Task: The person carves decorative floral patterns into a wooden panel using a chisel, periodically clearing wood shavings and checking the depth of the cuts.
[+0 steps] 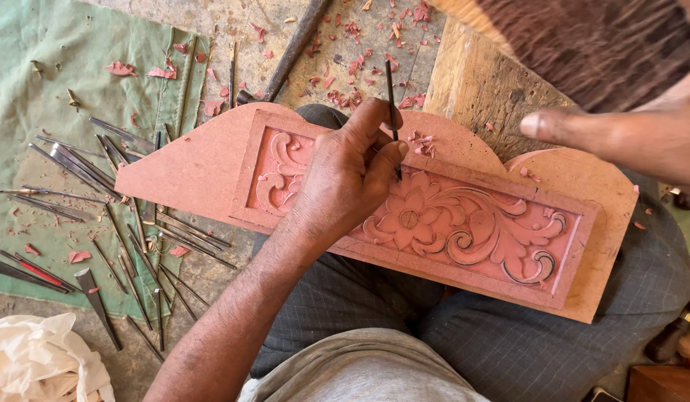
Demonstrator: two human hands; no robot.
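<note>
Right now I have the reddish-pink carved wooden panel with a scalloped top edge (pixel 211 167) lying across my lap, propped on my grey-trousered knees (pixel 524 342), which I judge keeps it tilted toward me and steady under the tool. My left hand (pixel 349 179) rests its heel on the panel's carved face, and its fingers (pixel 386 152) are closed around a thin dark metal chisel (pixel 392 104), held nearly upright like a pen. The tip meets the relief just above the carved flower (pixel 408 218), near the middle of the floral scrollwork; the low grip probably gives fine control.

My right hand (pixel 628 134) hovers above the panel's right end, blurred and close to the camera. One finger points left, and I cannot tell whether the hand holds anything.

No box or tray is in view. Instead, a faded green cloth sheet (pixel 32 45) spread on the floor to my left carries a loose scatter of slim metal carving tools (pixel 84 167), laid flat within arm's reach of the panel. Pinkish wood chips (pixel 345 97) litter the concrete floor beyond the panel, and a few sit on its top edge. A crumpled white plastic bag (pixel 40 357) lies at the lower left; its contents are hidden.
</note>
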